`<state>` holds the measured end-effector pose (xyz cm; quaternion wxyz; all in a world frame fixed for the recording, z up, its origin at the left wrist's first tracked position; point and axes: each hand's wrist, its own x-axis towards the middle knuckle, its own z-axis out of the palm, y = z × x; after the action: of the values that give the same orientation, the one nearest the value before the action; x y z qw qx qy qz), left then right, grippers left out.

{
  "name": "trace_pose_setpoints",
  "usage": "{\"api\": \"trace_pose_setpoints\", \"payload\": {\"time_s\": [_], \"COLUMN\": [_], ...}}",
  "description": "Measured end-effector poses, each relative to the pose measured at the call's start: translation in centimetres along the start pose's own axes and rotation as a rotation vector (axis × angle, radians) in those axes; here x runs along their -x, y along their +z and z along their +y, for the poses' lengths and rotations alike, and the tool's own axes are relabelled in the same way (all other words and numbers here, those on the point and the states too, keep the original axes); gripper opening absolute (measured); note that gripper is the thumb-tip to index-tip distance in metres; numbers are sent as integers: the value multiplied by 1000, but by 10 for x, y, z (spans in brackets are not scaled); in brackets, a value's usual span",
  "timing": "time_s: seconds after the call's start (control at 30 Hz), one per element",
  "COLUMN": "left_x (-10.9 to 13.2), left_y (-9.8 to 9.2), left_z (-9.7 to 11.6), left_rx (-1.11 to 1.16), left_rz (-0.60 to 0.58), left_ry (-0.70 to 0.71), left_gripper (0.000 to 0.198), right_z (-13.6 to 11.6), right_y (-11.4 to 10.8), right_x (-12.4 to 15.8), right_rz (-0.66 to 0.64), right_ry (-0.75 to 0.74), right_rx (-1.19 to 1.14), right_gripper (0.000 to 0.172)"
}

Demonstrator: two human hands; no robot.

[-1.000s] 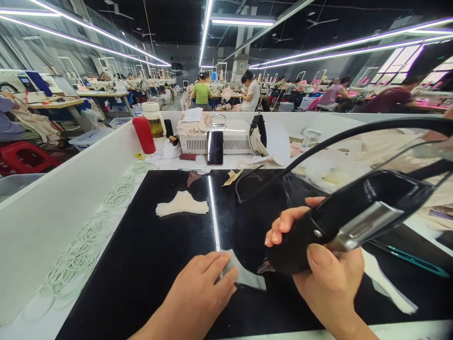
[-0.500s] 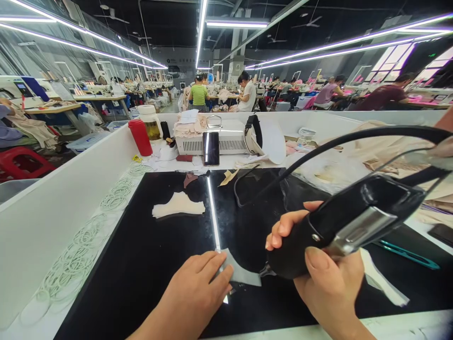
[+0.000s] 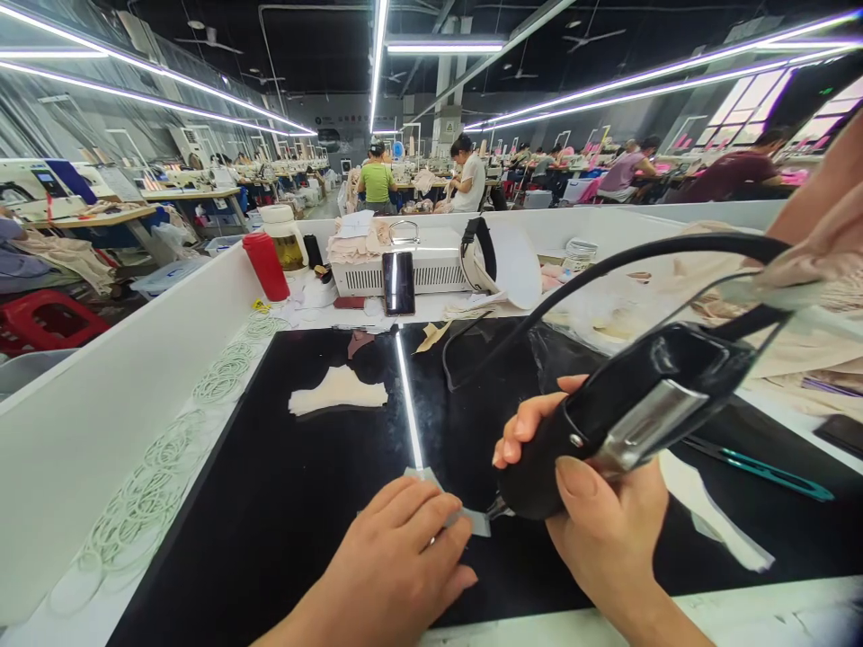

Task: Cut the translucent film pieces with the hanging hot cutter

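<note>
A black handheld tool [image 3: 627, 422] with a silver plate and a thick cable is gripped by my right hand [image 3: 600, 521]. Its narrow metal tip touches or nearly touches the right end of a small grey translucent piece [image 3: 478, 522]. My left hand [image 3: 404, 557] lies over that piece with its fingers apart, pressing it to the black mat [image 3: 270, 503] and hiding much of it. A stack of cream fabric pieces [image 3: 337, 390] sits farther back on the mat. To the right of my right hand are white strips [image 3: 721, 517] and teal-handled tweezers [image 3: 775, 474].
Pale green rings [image 3: 135, 494] line the left side. At the back stand a red cup [image 3: 266, 267], a phone [image 3: 398, 283] and a white machine [image 3: 438, 261]. Fabric heaps [image 3: 802, 332] lie right. People sit at sewing tables beyond the white wall.
The tool and my right hand have moved left. My left hand has shifted slightly right and now covers more of the grey piece.
</note>
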<state>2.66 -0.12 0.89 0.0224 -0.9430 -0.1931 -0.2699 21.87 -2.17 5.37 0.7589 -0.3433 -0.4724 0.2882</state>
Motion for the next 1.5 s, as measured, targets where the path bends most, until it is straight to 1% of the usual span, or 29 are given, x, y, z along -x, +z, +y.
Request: {"api": "trace_pose_setpoints", "payload": {"time_s": [0.13,0.23,0.37,0.53,0.87,0.97,1.1,1.2,1.4,1.5], "left_x": [-4,-3,0,1,-1,-1,0,0,-1,-1], "left_y": [6,7,7,9,8,8,7,6,6,6], "left_z": [5,4,2,2,4,5,4,4,5,4], "left_rx": [42,67,87,76,59,60,79,73,78,92], "left_rz": [-4,-32,-55,-45,-11,-16,-41,-60,-55,-55], "left_ry": [9,-23,-30,-32,-25,-21,-26,-23,-32,-32], "left_gripper": [30,31,31,32,30,30,31,31,30,28], "right_z": [0,-1,0,1,0,0,-1,-3,-4,-2], "right_y": [-1,-2,-3,-1,-1,0,1,0,-4,-2], "right_x": [-3,-4,-4,-3,-1,-1,-2,0,7,8], "right_rz": [7,11,18,19,8,20,34,24,-5,3], "right_ry": [-3,-17,-20,-22,-13,-11,15,5,-13,-14], "right_rx": [-5,-11,-11,-17,-18,-7,24,9,-13,4], "right_gripper": [37,37,35,37,39,38,31,30,36,33]}}
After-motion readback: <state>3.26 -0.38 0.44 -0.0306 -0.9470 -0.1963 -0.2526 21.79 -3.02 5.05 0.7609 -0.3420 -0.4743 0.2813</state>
